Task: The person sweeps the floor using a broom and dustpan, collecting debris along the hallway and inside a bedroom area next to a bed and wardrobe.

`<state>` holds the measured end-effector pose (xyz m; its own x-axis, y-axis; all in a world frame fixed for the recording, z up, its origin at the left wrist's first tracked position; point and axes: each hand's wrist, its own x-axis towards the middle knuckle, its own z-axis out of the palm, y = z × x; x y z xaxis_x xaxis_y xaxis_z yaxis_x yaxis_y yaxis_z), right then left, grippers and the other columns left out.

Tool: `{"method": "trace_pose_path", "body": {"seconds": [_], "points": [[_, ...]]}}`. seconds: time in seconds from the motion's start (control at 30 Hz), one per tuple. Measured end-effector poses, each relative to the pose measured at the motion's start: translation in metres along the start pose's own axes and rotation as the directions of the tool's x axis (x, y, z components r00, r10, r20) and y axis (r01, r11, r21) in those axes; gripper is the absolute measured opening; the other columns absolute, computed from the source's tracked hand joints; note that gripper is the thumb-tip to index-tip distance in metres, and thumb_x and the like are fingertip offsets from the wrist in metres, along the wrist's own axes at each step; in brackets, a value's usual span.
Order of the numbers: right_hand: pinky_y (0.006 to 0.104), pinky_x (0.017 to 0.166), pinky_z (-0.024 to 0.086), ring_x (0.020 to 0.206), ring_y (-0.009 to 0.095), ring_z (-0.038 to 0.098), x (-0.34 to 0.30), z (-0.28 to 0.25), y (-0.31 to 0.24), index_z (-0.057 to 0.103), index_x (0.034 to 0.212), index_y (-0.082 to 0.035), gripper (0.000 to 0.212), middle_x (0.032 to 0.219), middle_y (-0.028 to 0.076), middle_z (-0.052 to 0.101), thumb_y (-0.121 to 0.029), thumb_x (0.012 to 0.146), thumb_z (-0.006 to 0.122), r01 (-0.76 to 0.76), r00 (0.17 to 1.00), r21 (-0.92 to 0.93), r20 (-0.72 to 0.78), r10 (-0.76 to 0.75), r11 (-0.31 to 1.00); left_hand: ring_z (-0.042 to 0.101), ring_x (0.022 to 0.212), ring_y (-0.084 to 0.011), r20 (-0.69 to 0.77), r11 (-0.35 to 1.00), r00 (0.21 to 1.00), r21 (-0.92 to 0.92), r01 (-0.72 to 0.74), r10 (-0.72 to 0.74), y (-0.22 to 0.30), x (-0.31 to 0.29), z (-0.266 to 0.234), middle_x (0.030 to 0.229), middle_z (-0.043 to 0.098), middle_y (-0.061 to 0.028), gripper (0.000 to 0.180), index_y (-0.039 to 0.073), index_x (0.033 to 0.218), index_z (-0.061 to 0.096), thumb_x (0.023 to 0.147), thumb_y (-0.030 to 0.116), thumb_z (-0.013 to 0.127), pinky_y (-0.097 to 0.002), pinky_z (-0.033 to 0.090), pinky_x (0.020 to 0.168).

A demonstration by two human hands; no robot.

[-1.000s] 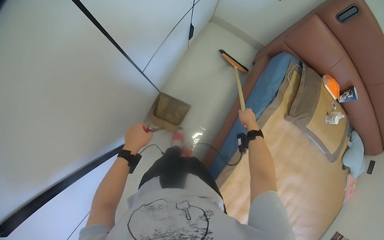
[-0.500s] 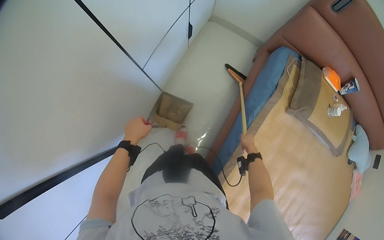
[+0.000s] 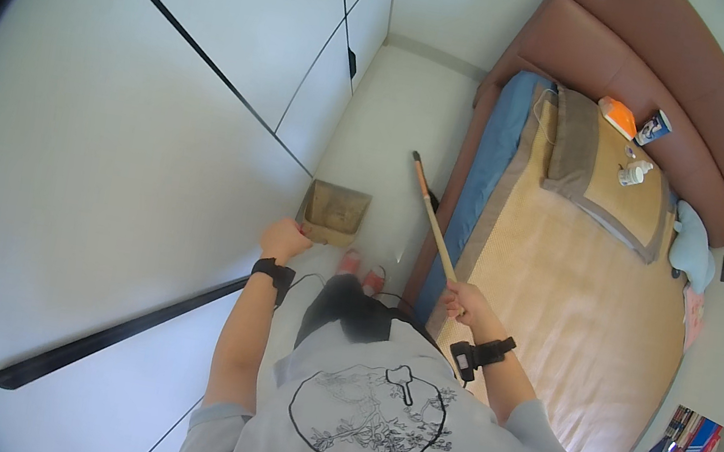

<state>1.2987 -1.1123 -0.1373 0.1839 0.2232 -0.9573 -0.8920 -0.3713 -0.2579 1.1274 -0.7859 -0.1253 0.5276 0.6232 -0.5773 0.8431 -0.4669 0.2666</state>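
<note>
My left hand is closed on the handle of a dustpan, beside the white cabinet. A bit of red shows at its fingers; most of the handle is hidden. The brownish dustpan sits low by the foot of the cabinet, its inside facing up. My right hand is wrapped round the pale stick of a broom, over the near side of the bed. The broom slants up and left from the hand, toward the floor strip. Its orange and dark head is turned nearly edge-on.
White cabinet doors line the left. The bed, with a brown headboard, fills the right. On it lie a pillow, a white bottle, an orange pack and a blue cup. My feet wear pinkish slippers.
The broom head has turned from broad side to nearly edge-on and come nearer, away from the far wall. My right hand has moved down slightly. The view has shifted a little.
</note>
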Motion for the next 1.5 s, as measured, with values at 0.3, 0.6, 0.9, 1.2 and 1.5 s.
{"method": "trace_pose_path", "body": {"seconds": [0.3, 0.6, 0.9, 1.2, 1.5], "points": [[0.0175, 0.030, 0.023, 0.034, 0.007, 0.031, -0.061, -0.023, -0.021, 0.044, 0.076, -0.005, 0.016, 0.054, 0.002, 0.043, -0.019, 0.082, 0.049, -0.060, 0.987, 0.140, 0.154, 0.038, 0.988, 0.057, 0.074, -0.0330, -0.098, 0.995, 0.990, 0.015, -0.101, 0.102, -0.016, -0.033, 0.016, 0.074, 0.060, -0.0169, 0.018, 0.009, 0.074, 0.064, 0.068, 0.022, 0.054, -0.0398, 0.045, 0.063], [0.0247, 0.029, 0.028, 0.033, 0.012, 0.039, -0.008, 0.016, -0.052, 0.047, 0.060, -0.001, 0.023, 0.047, 0.006, 0.045, -0.016, 0.076, 0.053, 0.341, 0.900, -0.555, -0.040, -0.433, 0.759, 0.057, 0.069, -0.0305, -0.148, 0.998, 0.987, 0.040, -0.058, 0.063, -0.049, -0.095, 0.018, 0.070, 0.060, -0.0124, 0.016, 0.011, 0.073, 0.064, 0.069, 0.023, 0.054, -0.0386, 0.045, 0.060], [0.0319, 0.033, 0.037, 0.036, 0.021, 0.048, 0.077, 0.042, -0.081, 0.051, 0.064, 0.008, 0.024, 0.047, 0.013, 0.050, -0.014, 0.072, 0.049, 0.166, 0.870, -0.840, -0.121, -0.477, 0.517, 0.058, 0.069, -0.0282, -0.080, 0.997, 0.994, 0.021, -0.069, 0.070, -0.060, -0.117, 0.039, 0.070, 0.061, -0.0102, 0.014, 0.014, 0.073, 0.064, 0.065, 0.018, 0.054, -0.0373, 0.046, 0.061], [0.0341, 0.040, 0.045, 0.045, 0.026, 0.057, 0.017, 0.022, 0.037, 0.057, 0.069, 0.008, 0.023, 0.053, 0.018, 0.055, -0.015, 0.071, 0.054, 0.113, 0.956, -0.968, 0.046, -0.288, 0.222, 0.059, 0.066, -0.0251, -0.082, 0.998, 0.996, 0.061, -0.025, 0.030, -0.075, -0.119, 0.051, 0.067, 0.061, -0.0073, 0.015, 0.014, 0.074, 0.064, 0.062, 0.020, 0.057, -0.0358, 0.046, 0.058], [0.0199, 0.029, 0.022, 0.033, 0.007, 0.031, -0.068, 0.016, 0.030, 0.048, 0.078, -0.004, 0.007, 0.051, 0.000, 0.039, -0.009, 0.078, 0.051, -0.077, 0.956, -0.306, 0.247, 0.158, 0.949, 0.058, 0.068, -0.0268, -0.070, 0.998, 0.996, 0.051, -0.043, 0.047, -0.073, -0.121, 0.057, 0.070, 0.061, -0.0088, 0.015, 0.013, 0.074, 0.063, 0.062, 0.019, 0.056, -0.0367, 0.046, 0.060]]}}
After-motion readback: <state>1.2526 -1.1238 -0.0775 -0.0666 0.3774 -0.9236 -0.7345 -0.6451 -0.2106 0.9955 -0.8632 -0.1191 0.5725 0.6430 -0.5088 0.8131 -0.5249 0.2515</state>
